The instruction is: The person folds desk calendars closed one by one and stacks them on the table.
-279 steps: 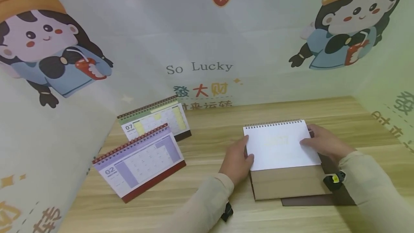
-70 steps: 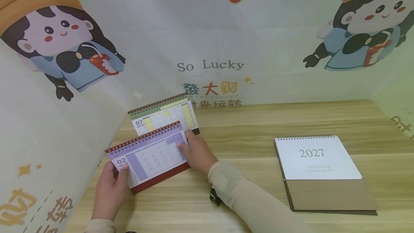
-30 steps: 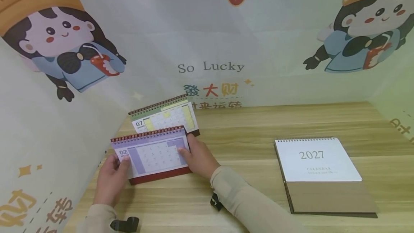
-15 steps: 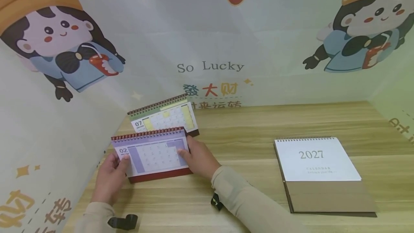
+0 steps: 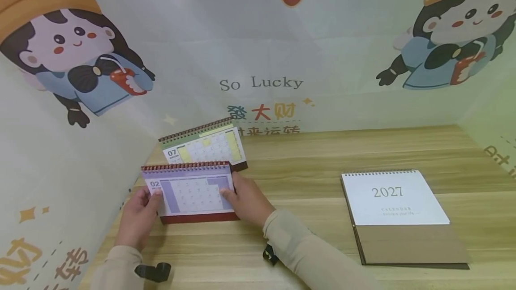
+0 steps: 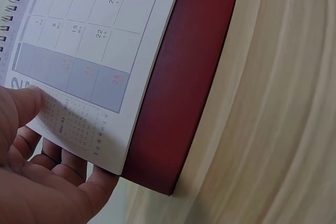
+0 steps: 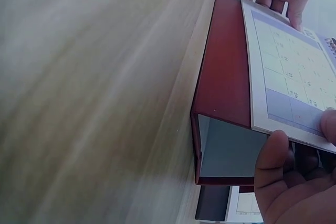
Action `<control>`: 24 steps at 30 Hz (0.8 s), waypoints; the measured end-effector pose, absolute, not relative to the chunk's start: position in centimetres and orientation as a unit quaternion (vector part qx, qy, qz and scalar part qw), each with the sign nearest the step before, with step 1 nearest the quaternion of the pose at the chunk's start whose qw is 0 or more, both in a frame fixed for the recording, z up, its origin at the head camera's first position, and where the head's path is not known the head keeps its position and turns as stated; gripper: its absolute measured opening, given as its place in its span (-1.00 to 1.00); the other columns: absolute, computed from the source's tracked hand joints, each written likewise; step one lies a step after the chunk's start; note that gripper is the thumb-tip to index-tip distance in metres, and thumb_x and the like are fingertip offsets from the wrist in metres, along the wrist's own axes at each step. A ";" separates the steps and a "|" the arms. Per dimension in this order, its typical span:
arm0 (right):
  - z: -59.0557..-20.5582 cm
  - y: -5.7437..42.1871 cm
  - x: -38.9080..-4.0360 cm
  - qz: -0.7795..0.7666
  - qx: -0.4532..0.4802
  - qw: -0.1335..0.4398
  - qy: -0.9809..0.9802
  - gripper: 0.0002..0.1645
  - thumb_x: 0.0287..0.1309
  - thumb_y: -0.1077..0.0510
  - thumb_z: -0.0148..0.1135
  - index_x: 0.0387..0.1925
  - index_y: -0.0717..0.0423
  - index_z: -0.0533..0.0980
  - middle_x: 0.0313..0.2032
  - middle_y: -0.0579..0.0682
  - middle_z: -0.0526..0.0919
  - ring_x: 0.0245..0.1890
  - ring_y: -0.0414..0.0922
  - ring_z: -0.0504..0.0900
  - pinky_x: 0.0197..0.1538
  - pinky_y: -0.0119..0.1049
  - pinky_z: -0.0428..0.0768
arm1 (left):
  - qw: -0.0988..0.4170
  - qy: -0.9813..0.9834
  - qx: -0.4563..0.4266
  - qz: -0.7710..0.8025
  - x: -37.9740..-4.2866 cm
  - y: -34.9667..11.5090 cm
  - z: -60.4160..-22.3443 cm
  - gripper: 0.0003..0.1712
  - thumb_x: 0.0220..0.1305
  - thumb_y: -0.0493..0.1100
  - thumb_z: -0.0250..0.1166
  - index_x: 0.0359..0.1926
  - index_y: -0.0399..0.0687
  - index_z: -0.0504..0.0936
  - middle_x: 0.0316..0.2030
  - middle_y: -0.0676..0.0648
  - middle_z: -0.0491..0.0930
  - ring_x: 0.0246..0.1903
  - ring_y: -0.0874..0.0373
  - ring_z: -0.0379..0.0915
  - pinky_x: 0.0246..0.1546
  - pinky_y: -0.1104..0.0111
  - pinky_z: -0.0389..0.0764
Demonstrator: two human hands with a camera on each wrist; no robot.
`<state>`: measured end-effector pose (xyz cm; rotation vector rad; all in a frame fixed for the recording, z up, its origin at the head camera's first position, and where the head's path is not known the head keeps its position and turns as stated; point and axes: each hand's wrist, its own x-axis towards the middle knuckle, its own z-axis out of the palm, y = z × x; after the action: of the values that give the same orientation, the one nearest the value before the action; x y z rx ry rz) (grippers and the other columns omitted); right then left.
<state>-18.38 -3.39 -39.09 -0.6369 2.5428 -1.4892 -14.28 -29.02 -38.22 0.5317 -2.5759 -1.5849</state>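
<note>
At nine o'clock on the pale wood-grain table, counting twelve as the side by the back wall, stands a purple-and-white spiral-bound desk calendar with a dark red card base, its front page headed 02. The person's bare left hand pinches it at the calendar's eight o'clock, thumb on the page near the number and fingers curled behind. At its three o'clock the bare right hand pinches the opposite edge in the same way, thumb over the purple end column. The right wrist view shows the red base as a hollow folded stand, its lower edge seemingly on the wood. Just beyond, toward this calendar's twelve to one o'clock, a green-and-yellow spiral-bound desk calendar with a dark base, headed 07, stands askew, partly covered by the nearer one. Well apart, between three and four o'clock on the table, a white-covered spiral calendar marked 2027 leans back on a brown card stand.
</note>
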 end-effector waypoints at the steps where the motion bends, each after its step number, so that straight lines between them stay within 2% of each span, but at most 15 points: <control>1: -39.1 -3.4 -18.3 -0.493 -0.212 0.063 0.842 -0.68 0.45 0.05 0.10 0.06 0.19 0.42 -0.25 -0.06 0.61 -0.39 -0.25 0.53 -0.30 -0.36 0.55 | 0.036 -0.837 0.173 -0.519 -14.4 -29.0 -38.3 -0.33 0.57 0.11 -0.15 0.43 -0.28 0.20 0.30 -0.29 0.31 0.21 -0.03 0.24 0.28 0.05 0.32; 10: -39.0 -3.3 -17.9 -0.487 -0.219 0.057 0.843 -0.67 0.45 0.05 0.11 0.07 0.18 0.41 -0.19 -0.03 0.64 -0.38 -0.28 0.54 -0.32 -0.38 0.54 | 0.031 -0.812 0.173 -0.557 -15.1 -29.2 -38.5 -0.32 0.57 0.09 -0.12 0.46 -0.28 0.15 0.34 -0.28 0.26 0.26 -0.02 0.20 0.35 0.07 0.24; 13: -38.9 -3.2 -17.8 -0.486 -0.216 0.053 0.846 -0.69 0.44 0.05 0.13 0.03 0.17 0.43 -0.23 -0.04 0.64 -0.41 -0.27 0.54 -0.34 -0.38 0.54 | 0.031 -0.814 0.170 -0.554 -15.3 -29.2 -38.4 -0.33 0.57 0.09 -0.11 0.46 -0.28 0.16 0.33 -0.28 0.28 0.25 -0.02 0.21 0.34 0.08 0.25; 20: -38.7 -3.4 -17.6 -0.485 -0.203 0.050 0.849 -0.70 0.40 0.03 0.19 -0.05 0.17 0.49 -0.33 -0.09 0.62 -0.46 -0.27 0.51 -0.39 -0.39 0.52 | 0.038 -0.825 0.166 -0.539 -15.6 -29.5 -38.7 -0.37 0.58 0.08 -0.12 0.41 -0.27 0.22 0.25 -0.24 0.35 0.14 0.07 0.27 0.13 0.31 0.36; 24: -38.7 -3.4 -17.4 -0.490 -0.195 0.054 0.848 -0.69 0.39 0.02 0.20 -0.03 0.17 0.50 -0.31 -0.09 0.64 -0.45 -0.27 0.53 -0.37 -0.39 0.53 | 0.038 -0.829 0.163 -0.533 -15.8 -29.5 -38.7 -0.36 0.57 0.10 -0.12 0.41 -0.28 0.23 0.24 -0.25 0.35 0.14 0.05 0.25 0.10 0.31 0.35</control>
<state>-17.43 -3.39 -38.69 -0.5914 2.5767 -1.4871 -15.77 -29.49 -38.74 0.5004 -2.5434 -1.6350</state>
